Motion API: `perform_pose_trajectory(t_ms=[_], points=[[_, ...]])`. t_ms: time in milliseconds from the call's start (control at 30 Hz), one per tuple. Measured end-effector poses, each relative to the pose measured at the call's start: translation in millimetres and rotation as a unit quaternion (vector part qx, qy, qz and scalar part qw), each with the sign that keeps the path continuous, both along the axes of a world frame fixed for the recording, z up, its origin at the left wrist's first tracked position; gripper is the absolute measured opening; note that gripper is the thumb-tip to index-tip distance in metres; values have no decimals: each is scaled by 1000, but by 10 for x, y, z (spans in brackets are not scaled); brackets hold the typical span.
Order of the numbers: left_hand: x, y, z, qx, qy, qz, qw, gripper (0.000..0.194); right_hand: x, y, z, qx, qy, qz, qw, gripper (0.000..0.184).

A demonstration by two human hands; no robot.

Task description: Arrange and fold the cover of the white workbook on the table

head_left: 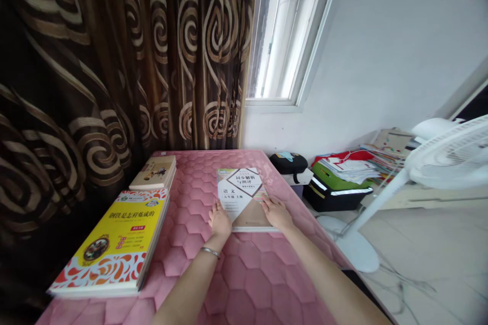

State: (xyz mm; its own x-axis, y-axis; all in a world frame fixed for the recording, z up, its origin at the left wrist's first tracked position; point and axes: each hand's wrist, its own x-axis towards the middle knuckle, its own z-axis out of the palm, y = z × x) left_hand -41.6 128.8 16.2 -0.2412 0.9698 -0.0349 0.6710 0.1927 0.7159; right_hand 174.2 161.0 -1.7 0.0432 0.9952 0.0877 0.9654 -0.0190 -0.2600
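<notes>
A thick workbook (244, 205) with a white and tan cover and a dark diamond outline lies flat on a pink quilted surface (244, 284). My left hand (220, 219) is at its lower left edge, fingers bent along the side. On the opposite edge, my right hand (277, 212) has its fingertips on the cover's border. Between them the two hands hold the workbook by its sides. A silver bracelet (210, 252) circles my left wrist. What lies under the workbook is hidden.
To the left lie a stack topped by a yellow book (118, 233) and a smaller stack with a beige cover (154, 172). Patterned curtains (183, 61) hang behind. Right of the bed are a black case (288, 163), a box with papers (339, 183) and a white standing fan (385, 198).
</notes>
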Motion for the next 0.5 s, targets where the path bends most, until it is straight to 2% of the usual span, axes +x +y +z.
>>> perform_pose_trajectory(t_ms=[167, 400, 500], points=[[-13, 35, -32, 6, -53, 0, 999, 62, 9, 25, 5, -1, 6, 9, 1000, 50], [-219, 549, 90, 64, -183, -78, 978, 53, 112, 220, 33, 0, 56, 16, 998, 49], [-263, 668, 86, 73, -220, -93, 968, 50, 132, 263, -15, 4, 72, 22, 997, 49]])
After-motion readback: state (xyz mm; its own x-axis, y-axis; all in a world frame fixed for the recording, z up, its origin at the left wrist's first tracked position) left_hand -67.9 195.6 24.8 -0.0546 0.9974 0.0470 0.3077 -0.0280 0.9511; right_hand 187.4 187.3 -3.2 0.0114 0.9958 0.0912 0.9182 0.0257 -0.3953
